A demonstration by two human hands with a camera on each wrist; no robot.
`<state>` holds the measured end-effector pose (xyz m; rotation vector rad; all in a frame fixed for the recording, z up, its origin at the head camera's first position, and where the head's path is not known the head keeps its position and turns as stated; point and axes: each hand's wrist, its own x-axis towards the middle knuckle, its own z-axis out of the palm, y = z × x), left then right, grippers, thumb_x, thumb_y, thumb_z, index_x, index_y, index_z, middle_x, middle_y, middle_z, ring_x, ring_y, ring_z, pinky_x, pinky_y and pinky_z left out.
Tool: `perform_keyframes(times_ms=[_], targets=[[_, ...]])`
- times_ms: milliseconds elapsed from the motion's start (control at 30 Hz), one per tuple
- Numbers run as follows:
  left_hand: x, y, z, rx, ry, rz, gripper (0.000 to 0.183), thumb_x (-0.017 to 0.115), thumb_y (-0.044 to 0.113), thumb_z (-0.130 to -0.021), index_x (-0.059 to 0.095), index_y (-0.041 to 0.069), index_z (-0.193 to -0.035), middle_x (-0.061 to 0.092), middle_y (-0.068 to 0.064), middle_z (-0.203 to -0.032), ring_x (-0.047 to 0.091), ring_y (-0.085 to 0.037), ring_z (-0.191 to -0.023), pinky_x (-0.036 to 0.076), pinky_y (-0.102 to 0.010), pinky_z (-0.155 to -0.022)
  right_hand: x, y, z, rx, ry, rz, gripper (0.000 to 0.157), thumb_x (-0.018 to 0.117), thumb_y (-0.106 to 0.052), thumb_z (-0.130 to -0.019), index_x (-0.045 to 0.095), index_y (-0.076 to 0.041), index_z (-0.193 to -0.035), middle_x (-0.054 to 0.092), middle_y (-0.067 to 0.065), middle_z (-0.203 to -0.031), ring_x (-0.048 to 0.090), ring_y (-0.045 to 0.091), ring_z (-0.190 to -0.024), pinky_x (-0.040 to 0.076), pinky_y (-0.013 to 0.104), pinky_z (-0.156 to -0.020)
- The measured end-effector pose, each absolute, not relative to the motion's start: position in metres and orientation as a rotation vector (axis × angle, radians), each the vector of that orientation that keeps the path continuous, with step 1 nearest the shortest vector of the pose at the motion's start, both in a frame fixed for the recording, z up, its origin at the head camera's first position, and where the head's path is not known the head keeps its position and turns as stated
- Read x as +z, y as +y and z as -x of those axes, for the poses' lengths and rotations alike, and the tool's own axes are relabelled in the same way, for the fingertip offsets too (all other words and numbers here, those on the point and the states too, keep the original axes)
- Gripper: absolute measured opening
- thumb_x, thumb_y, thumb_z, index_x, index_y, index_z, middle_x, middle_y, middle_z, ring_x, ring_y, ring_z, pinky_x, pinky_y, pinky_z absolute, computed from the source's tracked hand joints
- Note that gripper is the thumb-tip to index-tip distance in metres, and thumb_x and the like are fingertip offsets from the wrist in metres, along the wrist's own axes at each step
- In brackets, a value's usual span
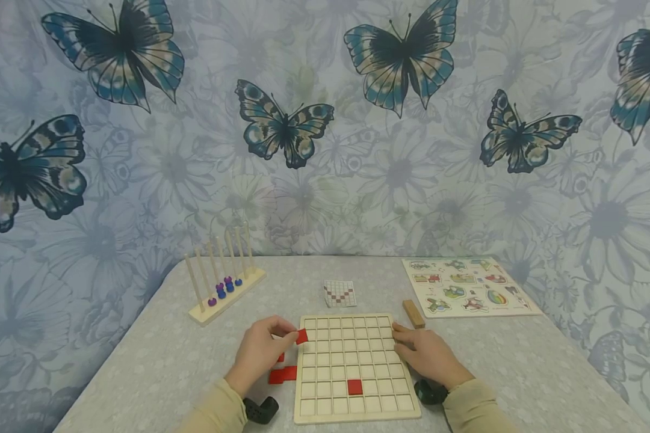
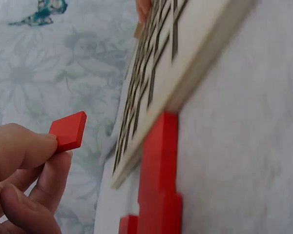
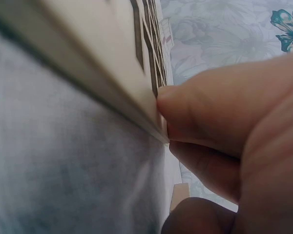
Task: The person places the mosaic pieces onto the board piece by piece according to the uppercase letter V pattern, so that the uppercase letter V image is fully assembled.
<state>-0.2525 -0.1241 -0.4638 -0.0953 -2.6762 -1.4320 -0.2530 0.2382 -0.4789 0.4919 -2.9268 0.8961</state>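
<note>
And behind it all, the wall (image 1: 411, 198), pale flowers crossed by big dark-and-teal butterflies! Below it the table (image 1: 141, 379) wears a light grey patterned cover. Front and centre, the grid board (image 1: 349, 359); beyond its right side, a picture board (image 1: 468, 291) with colourful pieces; off to the far left, a peg rack (image 1: 233, 294) of upright rods, purple and blue beads low down.

Now the hands! The left hand (image 1: 262, 349) pinches the held tile (image 1: 301, 336), red, up by the grid board's left edge near the far corner. The right hand (image 1: 428, 352) has fingertips on the opposite edge; touching or gripping, I can't tell. A small gridded card (image 1: 339, 293) lies past the far edge, a wooden block (image 1: 413, 314) between the two boards. And the loose red tiles (image 1: 284, 374) crowd the left edge, while one placed red tile (image 1: 354, 386) fills a cell in the second row from the near side.
</note>
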Motion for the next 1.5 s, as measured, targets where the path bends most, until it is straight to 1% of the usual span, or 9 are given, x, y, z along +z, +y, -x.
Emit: perform_keyframes(times_ms=[133, 233, 333, 567, 800, 1067, 1200, 1367, 1500], targets=[[-0.462, -0.118, 0.248, -1.5, -2.666, 0.182, 0.005, 0.079, 0.024, -0.092, 0.076, 0.022, -0.091, 0.071, 0.006, -0.083, 0.063, -0.016, -0.071, 0.051, -0.034, -0.062, -0.478, 0.237, 0.254, 0.897, -2.926, -0.505, 0.039, 0.07, -0.02, -0.098, 0.068, -0.005, -0.134, 0.058, 0.006, -0.148, 0.058, 0.033, -0.134, 0.047, 0.054, -0.105], [-0.463, -0.114, 0.244, -1.491, -2.67, 0.255, 0.005, 0.079, 0.026, -0.092, 0.075, 0.023, -0.09, 0.072, 0.008, -0.081, 0.062, -0.014, -0.08, 0.05, -0.033, -0.067, -0.477, 0.236, 0.255, 0.896, -2.924, -0.509, 0.039, 0.07, -0.02, -0.098, 0.068, -0.005, -0.133, 0.058, 0.006, -0.148, 0.058, 0.033, -0.133, 0.047, 0.054, -0.104], [-0.463, -0.11, 0.24, -1.507, -2.68, 0.333, 0.006, 0.079, 0.028, -0.092, 0.075, 0.023, -0.091, 0.072, 0.009, -0.083, 0.062, -0.015, -0.081, 0.051, -0.033, -0.065, -0.475, 0.234, 0.255, 0.888, -2.921, -0.514, 0.038, 0.07, -0.02, -0.098, 0.068, -0.005, -0.133, 0.059, 0.006, -0.148, 0.058, 0.033, -0.133, 0.047, 0.054, -0.105], [-0.466, -0.102, 0.229, -1.498, -2.73, 0.419, 0.005, 0.078, 0.03, -0.092, 0.075, 0.026, -0.091, 0.072, 0.01, -0.087, 0.061, -0.013, -0.073, 0.049, -0.03, -0.057, -0.474, 0.232, 0.256, 0.899, -2.926, -0.529, 0.039, 0.07, -0.02, -0.098, 0.068, -0.004, -0.133, 0.058, 0.007, -0.148, 0.057, 0.033, -0.135, 0.046, 0.053, -0.106], [-0.468, -0.094, 0.224, -1.529, -2.734, 0.472, 0.005, 0.078, 0.031, -0.092, 0.075, 0.026, -0.09, 0.073, 0.011, -0.087, 0.062, -0.012, -0.074, 0.05, -0.03, -0.06, -0.474, 0.231, 0.256, 0.881, -2.941, -0.514, 0.039, 0.07, -0.021, -0.098, 0.068, -0.005, -0.134, 0.058, 0.006, -0.149, 0.059, 0.034, -0.132, 0.047, 0.055, -0.105], [-0.473, -0.08, 0.218, -1.512, -2.756, 0.505, 0.006, 0.079, 0.032, -0.091, 0.075, 0.028, -0.089, 0.072, 0.013, -0.086, 0.06, -0.009, -0.066, 0.048, -0.027, -0.057, -0.475, 0.237, 0.25, 0.864, -2.953, -0.495, 0.039, 0.07, -0.023, -0.098, 0.069, -0.005, -0.133, 0.058, 0.006, -0.149, 0.059, 0.036, -0.132, 0.047, 0.056, -0.105], [-0.476, -0.075, 0.215, -1.533, -2.756, 0.539, 0.006, 0.078, 0.032, -0.092, 0.075, 0.029, -0.088, 0.071, 0.014, -0.085, 0.061, -0.007, -0.067, 0.048, -0.027, -0.057, -0.475, 0.239, 0.247, 0.866, -2.957, -0.475, 0.038, 0.07, -0.022, -0.098, 0.07, -0.005, -0.132, 0.059, 0.006, -0.148, 0.059, 0.036, -0.132, 0.047, 0.056, -0.104], [-0.478, -0.072, 0.212, -1.447, -2.766, 0.535, 0.007, 0.08, 0.033, -0.091, 0.074, 0.031, -0.086, 0.069, 0.018, -0.085, 0.058, -0.003, -0.067, 0.045, -0.026, -0.056, -0.475, 0.238, 0.246, 0.898, -2.96, -0.476, 0.038, 0.071, -0.022, -0.098, 0.069, -0.005, -0.132, 0.059, 0.006, -0.148, 0.06, 0.035, -0.132, 0.048, 0.056, -0.104], [-0.478, -0.072, 0.211, -1.408, -2.76, 0.529, 0.007, 0.08, 0.032, -0.09, 0.074, 0.03, -0.087, 0.069, 0.019, -0.086, 0.057, -0.002, -0.068, 0.045, -0.026, -0.056, -0.475, 0.237, 0.247, 0.903, -2.962, -0.477, 0.039, 0.071, -0.022, -0.097, 0.069, -0.005, -0.132, 0.058, 0.006, -0.148, 0.06, 0.035, -0.131, 0.048, 0.055, -0.103]])
